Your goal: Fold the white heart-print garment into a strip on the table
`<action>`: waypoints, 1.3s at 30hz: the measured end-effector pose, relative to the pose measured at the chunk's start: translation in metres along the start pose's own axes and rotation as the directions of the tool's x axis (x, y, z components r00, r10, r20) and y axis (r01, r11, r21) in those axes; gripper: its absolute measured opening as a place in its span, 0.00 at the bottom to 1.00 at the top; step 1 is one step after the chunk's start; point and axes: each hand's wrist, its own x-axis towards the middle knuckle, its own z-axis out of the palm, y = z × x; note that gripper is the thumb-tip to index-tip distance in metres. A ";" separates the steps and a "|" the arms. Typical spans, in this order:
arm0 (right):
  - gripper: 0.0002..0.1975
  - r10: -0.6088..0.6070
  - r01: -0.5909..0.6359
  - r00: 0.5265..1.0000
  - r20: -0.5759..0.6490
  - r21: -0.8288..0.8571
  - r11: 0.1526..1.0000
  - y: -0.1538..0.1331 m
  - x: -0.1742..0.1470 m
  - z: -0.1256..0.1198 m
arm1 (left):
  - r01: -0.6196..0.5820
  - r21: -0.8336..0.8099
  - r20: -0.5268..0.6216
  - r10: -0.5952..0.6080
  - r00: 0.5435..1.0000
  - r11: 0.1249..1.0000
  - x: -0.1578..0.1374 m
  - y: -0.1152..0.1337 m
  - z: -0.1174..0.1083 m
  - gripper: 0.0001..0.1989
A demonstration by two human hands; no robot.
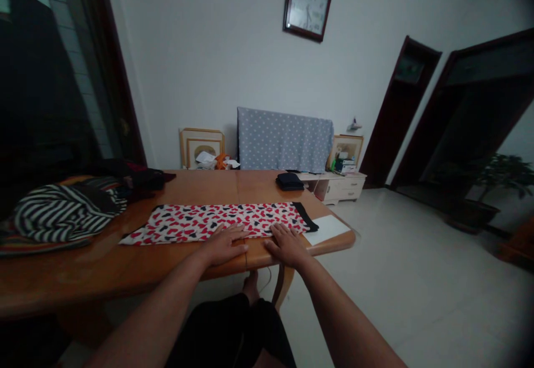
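Observation:
A white garment (183, 224) patterned with red and black hearts lies flat on the wooden table (200, 187), folded into a long strip. Black trim runs along its right end, and its left end tapers to a point. My left hand (225, 244) rests on the near edge of the strip around its middle, fingers stretched out. Further right, my right hand (287, 244) lies flat on the same edge, fingers spread, short of the black trim. Neither hand grips the cloth. Part of the near edge is hidden under my hands.
A heap of clothes with a striped piece (70, 212) covers the table's left side. A dark folded garment (289, 181) sits near the far edge. A white sheet (327, 229) lies at the right corner. Behind stand a cloth-covered panel (283, 140) and a white cabinet (344, 188).

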 end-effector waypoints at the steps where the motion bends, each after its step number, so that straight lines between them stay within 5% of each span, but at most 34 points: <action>1: 0.38 0.000 0.000 1.000 0.006 -0.002 1.000 0.000 0.000 0.001 | 0.001 0.001 0.005 -0.001 1.000 1.000 0.000 0.001 0.000 0.29; 13: 0.39 -0.005 0.006 1.000 0.004 -0.024 1.000 0.013 0.007 0.017 | 0.032 -0.054 0.019 -0.031 0.999 0.998 -0.005 0.004 0.000 0.30; 18: 0.38 -0.025 0.026 1.000 -0.013 0.036 0.999 0.014 0.008 0.013 | 0.019 -0.212 -0.021 -0.024 0.999 0.977 -0.007 0.005 -0.007 0.28; 23: 0.28 -0.002 0.024 0.991 -0.132 0.162 0.987 0.032 0.001 0.002 | 0.105 -0.305 -0.234 -0.181 0.955 0.947 -0.033 -0.036 -0.031 0.23; 26: 0.23 0.032 -0.023 0.969 -0.246 0.042 0.999 0.057 -0.003 -0.008 | 0.220 -0.182 -0.309 -0.268 0.912 0.958 -0.064 -0.079 -0.054 0.23; 30: 0.24 0.102 -0.134 0.971 -0.216 -0.140 0.981 0.092 -0.002 -0.023 | 0.374 0.038 -0.285 -0.349 0.893 0.927 -0.104 -0.123 -0.081 0.25; 34: 0.24 0.203 -0.230 0.966 -0.159 -0.178 0.957 0.113 0.004 -0.031 | 0.427 0.072 -0.249 -0.398 0.883 0.902 -0.123 -0.136 -0.088 0.24; 39: 0.24 0.181 -0.186 0.982 -0.058 -0.109 0.976 0.124 0.011 -0.026 | 0.436 0.026 -0.269 -0.414 0.870 0.900 -0.125 -0.132 -0.084 0.14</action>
